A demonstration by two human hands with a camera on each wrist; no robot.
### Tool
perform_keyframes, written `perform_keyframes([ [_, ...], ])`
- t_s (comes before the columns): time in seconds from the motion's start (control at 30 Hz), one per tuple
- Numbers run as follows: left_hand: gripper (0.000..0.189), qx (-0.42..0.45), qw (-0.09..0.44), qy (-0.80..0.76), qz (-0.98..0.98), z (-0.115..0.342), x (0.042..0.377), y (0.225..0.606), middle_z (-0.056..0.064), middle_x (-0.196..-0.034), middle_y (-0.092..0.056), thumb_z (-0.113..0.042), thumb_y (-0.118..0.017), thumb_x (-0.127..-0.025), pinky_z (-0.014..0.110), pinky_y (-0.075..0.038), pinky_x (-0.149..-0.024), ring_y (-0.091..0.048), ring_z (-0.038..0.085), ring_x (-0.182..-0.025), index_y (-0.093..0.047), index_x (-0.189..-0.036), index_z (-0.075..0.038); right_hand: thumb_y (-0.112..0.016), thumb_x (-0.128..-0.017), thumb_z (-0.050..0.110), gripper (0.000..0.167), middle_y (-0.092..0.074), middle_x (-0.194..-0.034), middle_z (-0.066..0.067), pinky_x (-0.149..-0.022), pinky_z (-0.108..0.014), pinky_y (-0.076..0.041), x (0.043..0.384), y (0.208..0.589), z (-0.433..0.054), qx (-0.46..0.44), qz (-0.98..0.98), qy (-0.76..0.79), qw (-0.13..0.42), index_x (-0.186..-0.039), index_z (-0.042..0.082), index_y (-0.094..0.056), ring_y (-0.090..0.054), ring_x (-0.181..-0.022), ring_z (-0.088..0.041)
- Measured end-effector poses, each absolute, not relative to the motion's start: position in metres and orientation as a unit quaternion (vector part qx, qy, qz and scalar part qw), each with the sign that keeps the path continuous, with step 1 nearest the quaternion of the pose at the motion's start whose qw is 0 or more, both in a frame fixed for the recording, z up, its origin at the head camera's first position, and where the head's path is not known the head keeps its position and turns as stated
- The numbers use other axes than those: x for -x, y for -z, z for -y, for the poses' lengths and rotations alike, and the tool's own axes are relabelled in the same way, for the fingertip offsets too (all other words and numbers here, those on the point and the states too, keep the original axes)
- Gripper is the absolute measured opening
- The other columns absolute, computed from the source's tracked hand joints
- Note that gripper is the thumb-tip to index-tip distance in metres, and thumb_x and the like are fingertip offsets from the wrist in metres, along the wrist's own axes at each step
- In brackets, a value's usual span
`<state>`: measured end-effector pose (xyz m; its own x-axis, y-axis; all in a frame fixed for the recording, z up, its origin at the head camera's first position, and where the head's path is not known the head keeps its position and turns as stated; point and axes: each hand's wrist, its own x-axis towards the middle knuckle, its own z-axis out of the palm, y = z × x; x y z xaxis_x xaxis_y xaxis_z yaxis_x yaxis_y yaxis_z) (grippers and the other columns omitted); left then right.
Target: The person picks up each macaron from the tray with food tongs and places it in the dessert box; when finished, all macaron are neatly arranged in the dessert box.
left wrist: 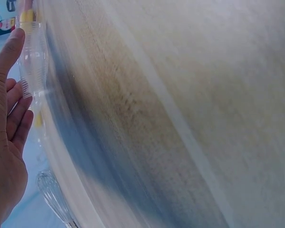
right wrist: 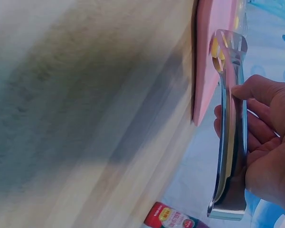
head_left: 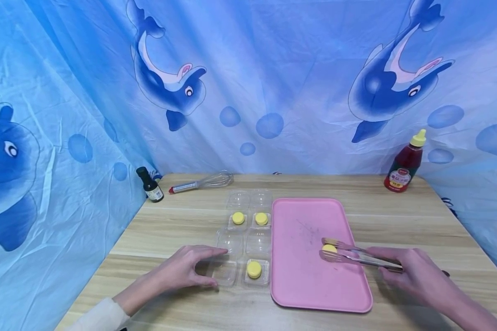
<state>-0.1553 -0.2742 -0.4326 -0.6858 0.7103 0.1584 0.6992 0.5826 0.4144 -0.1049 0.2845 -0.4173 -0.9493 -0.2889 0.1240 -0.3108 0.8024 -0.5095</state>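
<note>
My right hand (head_left: 416, 273) grips metal tongs (right wrist: 232, 128). Between the tong heads is a round yellow macaron-like piece (head_left: 329, 248), over the pink tray (head_left: 302, 289); whether it touches the tray I cannot tell. My left hand (head_left: 186, 266) reaches round the near left corner of the clear plastic boxes, thumb and fingers spread, at the vacant front left compartment (head_left: 225, 273). In the left wrist view its fingertips (left wrist: 26, 102) lie at the edge of the clear plastic (left wrist: 34, 66). Similar yellow pieces sit in the front right compartment (head_left: 254, 270) and two rear ones (head_left: 238, 218).
The boxes' raised clear lids (head_left: 258, 242) stand behind their compartments, left of the tray. At the back lie a whisk (head_left: 203, 182) and a small dark bottle (head_left: 150, 185). A red sauce bottle (head_left: 405, 166) stands back right. A blue dolphin curtain (head_left: 273, 82) hangs behind the table.
</note>
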Motion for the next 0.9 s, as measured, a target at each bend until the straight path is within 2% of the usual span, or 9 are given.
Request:
perform_keyframes([
  [0.13, 0.075, -0.402, 0.009, -0.229, -0.886, 0.275, 0.157, 0.433, -0.008, -0.142, -0.067, -0.049, -0.09, -0.082, 0.041, -0.058, -0.105, -0.066, 0.014, -0.127, -0.066, -0.145, -0.016, -0.087, -0.081, 0.0, 0.047, -0.08, -0.112, -0.002, -0.062, -0.022, -0.053, 0.111, 0.408, -0.275, -0.178, 0.948, -0.263, 0.031, -0.125, 0.015, -0.08, -0.061, -0.08, 0.001],
  [0.23, 0.076, -0.41, 0.001, -0.227, -0.883, 0.275, 0.158, 0.433, -0.006, -0.141, -0.068, -0.05, -0.09, -0.082, 0.041, -0.058, -0.104, -0.067, 0.015, -0.126, -0.066, -0.145, -0.015, -0.089, -0.081, 0.002, 0.045, -0.08, -0.111, 0.0, -0.071, -0.027, -0.062, 0.117, 0.4, -0.264, -0.204, 0.941, -0.266, 0.047, -0.124, 0.016, -0.081, -0.071, -0.091, -0.004],
  [0.37, 0.077, -0.413, -0.002, -0.224, -0.883, 0.275, 0.159, 0.433, -0.006, -0.14, -0.069, -0.052, -0.09, -0.081, 0.041, -0.058, -0.103, -0.067, 0.014, -0.125, -0.066, -0.145, -0.015, -0.089, -0.083, 0.002, 0.045, -0.08, -0.115, 0.001, -0.078, -0.031, -0.065, 0.124, 0.389, -0.244, -0.243, 0.926, -0.285, 0.055, -0.124, 0.016, -0.08, -0.074, -0.101, -0.012],
  [0.5, 0.077, -0.407, 0.006, -0.223, -0.886, 0.274, 0.16, 0.432, -0.008, -0.141, -0.068, -0.052, -0.089, -0.081, 0.041, -0.058, -0.104, -0.067, 0.014, -0.126, -0.066, -0.145, -0.016, -0.087, -0.085, 0.001, 0.047, -0.079, -0.118, -0.001, -0.075, -0.026, -0.063, 0.13, 0.383, -0.221, -0.268, 0.91, -0.314, 0.033, -0.128, 0.015, -0.078, -0.072, -0.097, -0.008],
  [0.6, 0.077, -0.404, 0.01, -0.224, -0.887, 0.273, 0.159, 0.432, -0.008, -0.141, -0.068, -0.053, -0.089, -0.081, 0.041, -0.057, -0.105, -0.067, 0.014, -0.126, -0.066, -0.146, -0.017, -0.086, -0.086, 0.0, 0.046, -0.078, -0.12, -0.005, -0.074, -0.025, -0.063, 0.133, 0.383, -0.201, -0.289, 0.897, -0.334, 0.028, -0.13, 0.013, -0.077, -0.073, -0.097, -0.012],
  [0.73, 0.077, -0.405, 0.006, -0.22, -0.888, 0.273, 0.159, 0.433, -0.008, -0.14, -0.068, -0.053, -0.089, -0.081, 0.04, -0.058, -0.104, -0.067, 0.014, -0.125, -0.066, -0.145, -0.017, -0.085, -0.086, -0.003, 0.045, -0.078, -0.121, -0.006, -0.078, -0.028, -0.065, 0.136, 0.385, -0.175, -0.318, 0.88, -0.35, 0.034, -0.129, 0.01, -0.077, -0.076, -0.101, -0.019],
  [0.9, 0.078, -0.413, -0.008, -0.214, -0.886, 0.274, 0.159, 0.435, -0.006, -0.139, -0.069, -0.055, -0.089, -0.08, 0.041, -0.059, -0.102, -0.068, 0.015, -0.123, -0.066, -0.145, -0.017, -0.085, -0.083, -0.005, 0.049, -0.079, -0.118, -0.001, -0.078, -0.034, -0.065, 0.137, 0.388, -0.144, -0.338, 0.87, -0.357, 0.028, -0.128, 0.012, -0.077, -0.076, -0.095, -0.014],
])
